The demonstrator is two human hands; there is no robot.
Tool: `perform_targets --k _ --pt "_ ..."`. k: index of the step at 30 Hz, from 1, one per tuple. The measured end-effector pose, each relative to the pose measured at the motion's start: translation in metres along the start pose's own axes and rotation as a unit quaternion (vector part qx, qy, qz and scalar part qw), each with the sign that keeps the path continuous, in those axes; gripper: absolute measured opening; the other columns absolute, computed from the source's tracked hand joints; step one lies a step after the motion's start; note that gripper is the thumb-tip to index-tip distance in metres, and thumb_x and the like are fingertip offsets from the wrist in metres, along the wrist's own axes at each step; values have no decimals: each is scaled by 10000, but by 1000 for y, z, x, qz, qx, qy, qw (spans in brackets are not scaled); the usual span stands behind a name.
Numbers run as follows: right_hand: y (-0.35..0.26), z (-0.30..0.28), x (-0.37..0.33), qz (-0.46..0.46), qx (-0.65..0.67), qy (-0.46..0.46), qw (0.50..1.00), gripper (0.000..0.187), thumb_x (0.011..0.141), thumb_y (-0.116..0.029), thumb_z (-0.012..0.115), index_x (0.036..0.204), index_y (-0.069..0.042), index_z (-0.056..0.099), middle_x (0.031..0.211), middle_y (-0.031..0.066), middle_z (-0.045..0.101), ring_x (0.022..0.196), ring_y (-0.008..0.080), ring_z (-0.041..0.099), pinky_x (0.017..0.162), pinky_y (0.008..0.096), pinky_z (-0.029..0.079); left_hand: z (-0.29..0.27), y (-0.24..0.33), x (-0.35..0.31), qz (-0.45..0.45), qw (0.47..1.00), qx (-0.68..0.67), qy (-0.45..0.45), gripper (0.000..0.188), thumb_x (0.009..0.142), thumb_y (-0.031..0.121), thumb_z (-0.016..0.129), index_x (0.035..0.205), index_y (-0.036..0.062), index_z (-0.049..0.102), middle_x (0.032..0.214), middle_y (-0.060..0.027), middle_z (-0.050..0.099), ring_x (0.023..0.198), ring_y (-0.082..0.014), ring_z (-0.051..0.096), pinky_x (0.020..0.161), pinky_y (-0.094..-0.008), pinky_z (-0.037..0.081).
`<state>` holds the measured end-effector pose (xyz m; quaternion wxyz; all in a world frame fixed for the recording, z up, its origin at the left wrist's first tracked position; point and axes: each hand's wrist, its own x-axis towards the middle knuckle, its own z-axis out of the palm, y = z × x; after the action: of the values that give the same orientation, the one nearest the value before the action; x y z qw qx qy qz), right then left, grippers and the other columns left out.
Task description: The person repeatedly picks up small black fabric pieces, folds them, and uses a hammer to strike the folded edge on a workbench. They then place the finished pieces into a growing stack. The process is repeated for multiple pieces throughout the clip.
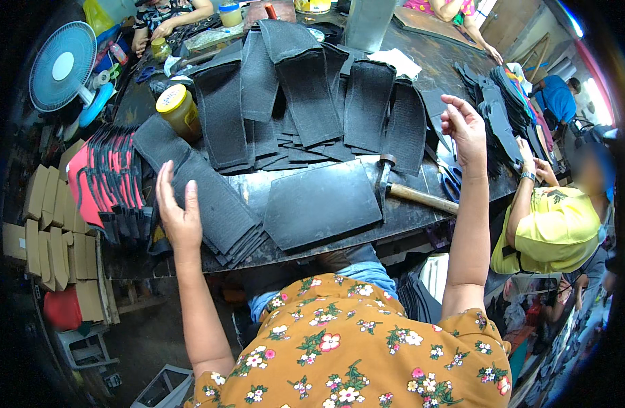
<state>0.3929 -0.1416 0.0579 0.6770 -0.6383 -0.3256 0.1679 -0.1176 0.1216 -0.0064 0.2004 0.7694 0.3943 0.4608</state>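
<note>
Black fabric stack (218, 207) lies just right of the left hand (179, 217), which is spread, empty. Right hand (465, 132) raised, fingers loosely curled, nothing visible held. Step: apparently between grasps; lifting one piece calls for pinching a single layer.

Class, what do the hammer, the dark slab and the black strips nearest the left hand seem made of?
Hammer: wooden-looking tan handle; head probably metal, given its dull sheen.
Dark slab: smooth, softly glossy; stone, metal or plastic, unclear.
Black strips: likely textile, matte, with fine surface texture.
</note>
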Motion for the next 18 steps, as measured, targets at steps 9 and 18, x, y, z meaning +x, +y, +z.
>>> perform_targets --k 9,18 --pt "58 23 -17 -56 -491 1 869 422 981 -359 754 818 -2 600 735 197 604 683 297 584 707 454 499 36 104 -36 114 968 -103 -197 454 927 99 760 1364 12 673 1481 -235 603 1377 -399 596 1182 -466 449" --pt "-27 42 8 -95 201 -32 975 195 1088 -219 668 1177 -46 678 1109 23 731 1000 127 674 929 284 526 27 108 -52 -38 935 -238 -259 432 974 186 765 1367 24 688 1446 -189 658 1340 -315 637 1155 -429 476"
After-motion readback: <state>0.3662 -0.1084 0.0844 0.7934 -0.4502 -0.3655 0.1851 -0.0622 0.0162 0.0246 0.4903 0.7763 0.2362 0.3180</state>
